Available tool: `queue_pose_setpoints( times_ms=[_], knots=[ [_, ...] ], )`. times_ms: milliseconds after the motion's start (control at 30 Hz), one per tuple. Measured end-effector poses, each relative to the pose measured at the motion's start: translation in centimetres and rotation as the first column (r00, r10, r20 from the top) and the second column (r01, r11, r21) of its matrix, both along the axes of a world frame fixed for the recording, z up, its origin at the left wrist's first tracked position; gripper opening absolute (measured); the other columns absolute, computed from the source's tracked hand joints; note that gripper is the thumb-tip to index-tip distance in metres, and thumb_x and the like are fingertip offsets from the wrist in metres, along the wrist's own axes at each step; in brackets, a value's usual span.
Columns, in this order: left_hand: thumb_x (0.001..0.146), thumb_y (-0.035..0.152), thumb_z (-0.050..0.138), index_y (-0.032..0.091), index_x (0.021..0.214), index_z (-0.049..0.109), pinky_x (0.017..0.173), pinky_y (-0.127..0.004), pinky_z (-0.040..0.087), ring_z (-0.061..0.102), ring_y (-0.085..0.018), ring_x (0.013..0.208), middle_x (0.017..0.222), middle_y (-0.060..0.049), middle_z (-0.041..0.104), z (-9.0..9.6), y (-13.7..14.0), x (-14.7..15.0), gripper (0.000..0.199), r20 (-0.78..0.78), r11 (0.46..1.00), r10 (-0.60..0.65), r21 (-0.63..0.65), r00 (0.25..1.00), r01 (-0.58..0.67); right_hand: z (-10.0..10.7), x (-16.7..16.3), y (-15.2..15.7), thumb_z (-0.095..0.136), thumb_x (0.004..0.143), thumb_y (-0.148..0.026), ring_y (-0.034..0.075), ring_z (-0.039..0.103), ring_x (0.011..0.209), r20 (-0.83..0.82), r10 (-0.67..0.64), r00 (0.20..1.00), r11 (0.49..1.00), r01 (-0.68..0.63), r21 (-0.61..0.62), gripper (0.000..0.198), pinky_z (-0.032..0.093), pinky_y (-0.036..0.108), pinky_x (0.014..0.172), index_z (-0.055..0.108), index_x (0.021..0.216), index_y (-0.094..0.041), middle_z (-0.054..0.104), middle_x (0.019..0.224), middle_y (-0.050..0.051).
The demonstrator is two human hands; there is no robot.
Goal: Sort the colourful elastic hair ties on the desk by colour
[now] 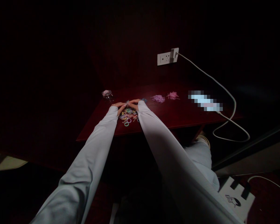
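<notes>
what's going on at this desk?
A person's left hand and right hand meet by a pile of multicoloured rings, seemingly holding a small bluish item, too small to identify. A purple pile and a pink pile lie to the right; a clear container is at left.

We could pass in front of the purple pile — the ring heap stands left, the white cable right.

We see green, yellow and lilac rings, a purple pile, a pink pile and a dark-red table.
</notes>
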State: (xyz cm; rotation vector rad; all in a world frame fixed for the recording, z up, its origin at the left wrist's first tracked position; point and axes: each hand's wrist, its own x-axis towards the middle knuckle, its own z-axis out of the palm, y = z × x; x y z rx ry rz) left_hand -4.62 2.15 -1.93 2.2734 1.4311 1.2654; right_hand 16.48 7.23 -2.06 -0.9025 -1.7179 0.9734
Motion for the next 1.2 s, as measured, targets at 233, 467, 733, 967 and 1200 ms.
queue_pose_setpoints(
  times_ms=[233, 467, 733, 967, 1200],
  knots=[
    [0.098, 0.084, 0.065, 0.02, 0.101, 0.091, 0.101, -0.041, 0.067, 0.085, -0.031, 0.103, 0.107, -0.014, 0.089, -0.3, 0.1, -0.1, 0.069, -0.003, 0.999, -0.028, 0.02, 1.0, 0.028, 0.1, 0.1, 0.3, 0.095, 0.088, -0.036, 0.027, 0.081, 0.109, 0.048, 0.036, 0.998, 0.999, -0.036, 0.001, 0.013, 0.061, 0.042, 0.113, 0.089, 0.083, -0.026, 0.085, 0.096, 0.003],
    [0.102, 0.077, 0.062, 0.02, 0.103, 0.09, 0.101, -0.04, 0.067, 0.082, -0.029, 0.103, 0.108, -0.013, 0.087, -0.4, 0.0, -0.1, 0.064, -0.048, 0.997, -0.039, 0.062, 0.998, 0.042, 0.6, 0.2, -0.6, 0.095, 0.088, -0.037, 0.023, 0.08, 0.095, 0.027, 0.006, 1.0, 0.997, -0.004, -0.073, 0.018, 0.064, 0.04, 0.105, 0.087, 0.081, -0.023, 0.084, 0.09, 0.002],
    [0.104, 0.086, 0.05, 0.021, 0.082, 0.08, 0.093, -0.036, 0.066, 0.08, -0.027, 0.095, 0.094, -0.011, 0.083, 0.3, -0.7, 0.7, 0.075, -0.013, 0.999, -0.005, 0.033, 1.0, 0.005, 1.0, 0.8, -2.1, 0.1, 0.078, -0.057, 0.024, 0.075, 0.1, 0.036, -0.022, 0.999, 0.996, 0.025, -0.085, 0.04, 0.067, 0.035, 0.092, 0.08, 0.079, -0.023, 0.079, 0.095, 0.004],
    [0.101, 0.085, 0.059, 0.02, 0.081, 0.08, 0.086, -0.035, 0.063, 0.077, -0.026, 0.088, 0.089, -0.01, 0.081, 1.2, -1.3, 1.3, 0.071, 0.022, 0.999, -0.015, 0.033, 1.0, 0.014, 1.2, 1.2, -2.5, 0.099, 0.078, -0.064, 0.023, 0.073, 0.105, 0.073, -0.05, 0.996, 0.988, 0.06, -0.141, 0.051, 0.064, 0.035, 0.098, 0.068, 0.072, -0.024, 0.073, 0.099, 0.004],
    [0.096, 0.09, 0.062, 0.02, 0.085, 0.08, 0.086, -0.035, 0.064, 0.077, -0.028, 0.091, 0.087, -0.009, 0.08, 1.6, -1.8, 1.7, 0.073, 0.107, 1.0, -0.015, -0.023, 0.994, 0.017, 1.8, 1.4, -3.4, 0.106, 0.07, -0.062, 0.022, 0.07, 0.091, 0.056, -0.079, 0.995, 0.972, 0.09, -0.217, 0.057, 0.066, 0.034, 0.079, 0.065, 0.073, -0.023, 0.068, 0.099, 0.005]
  ],
)
